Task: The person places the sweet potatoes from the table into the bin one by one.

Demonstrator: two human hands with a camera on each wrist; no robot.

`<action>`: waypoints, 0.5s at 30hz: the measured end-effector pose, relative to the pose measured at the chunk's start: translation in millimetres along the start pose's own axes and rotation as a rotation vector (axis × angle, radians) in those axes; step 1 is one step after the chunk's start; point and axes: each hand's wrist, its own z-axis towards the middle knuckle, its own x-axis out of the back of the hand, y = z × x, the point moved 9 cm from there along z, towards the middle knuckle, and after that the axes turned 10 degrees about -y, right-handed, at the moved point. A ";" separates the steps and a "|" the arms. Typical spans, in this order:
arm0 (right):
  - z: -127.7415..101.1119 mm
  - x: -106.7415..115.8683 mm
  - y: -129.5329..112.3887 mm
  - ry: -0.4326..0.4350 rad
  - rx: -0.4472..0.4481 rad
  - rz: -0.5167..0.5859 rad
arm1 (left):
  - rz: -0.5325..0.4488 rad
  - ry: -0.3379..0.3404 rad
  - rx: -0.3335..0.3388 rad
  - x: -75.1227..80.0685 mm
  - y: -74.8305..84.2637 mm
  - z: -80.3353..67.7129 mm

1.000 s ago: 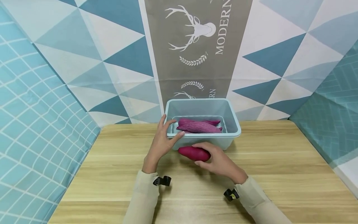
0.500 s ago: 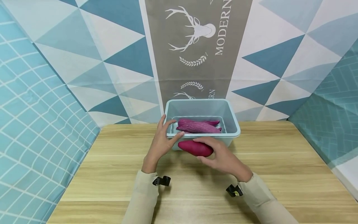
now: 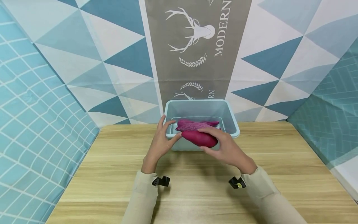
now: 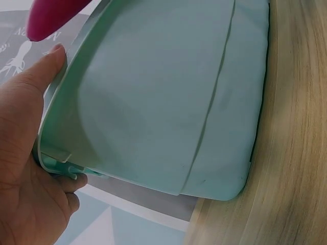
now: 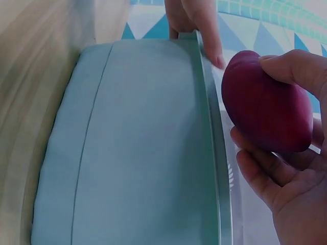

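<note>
A smooth magenta sweet potato (image 3: 199, 138) is gripped by my right hand (image 3: 230, 150), thumb on one side and fingers on the other. It is raised off the table, overlapping the front rim of a light blue plastic bin (image 3: 184, 145) in the head view. My left hand (image 3: 158, 143) holds the bin's front left corner. Its thumb (image 4: 48, 64) lies at the front rim and other fingers curl at the side. The sweet potato's tip is close to that thumb. Inside the bin lie wrinkled purple elongated vegetables (image 3: 193, 123), partly hidden behind the sweet potato.
The bin stands at the back of a wooden table (image 3: 193, 193), close to a patterned wall covering (image 3: 193, 74) with a deer print. Blue tiled-pattern sheets hang at the left (image 3: 36, 124) and right. Each wrist carries a small black camera mount (image 3: 161, 181).
My right hand has lifted the sweet potato from in front of the bin up to its front rim, slightly rightward. My left hand has stayed at the bin's corner.
</note>
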 end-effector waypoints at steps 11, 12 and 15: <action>12.2 21.3 24.4 0.091 -0.088 -0.066 | -0.026 -0.007 0.015 -1.5 -3.5 0.0; 13.3 23.2 27.2 0.097 -0.102 -0.071 | -0.027 -0.009 0.016 -1.5 -3.7 0.0; 17.0 29.6 35.2 0.120 -0.133 -0.084 | -0.026 -0.009 0.015 -1.2 -4.4 0.3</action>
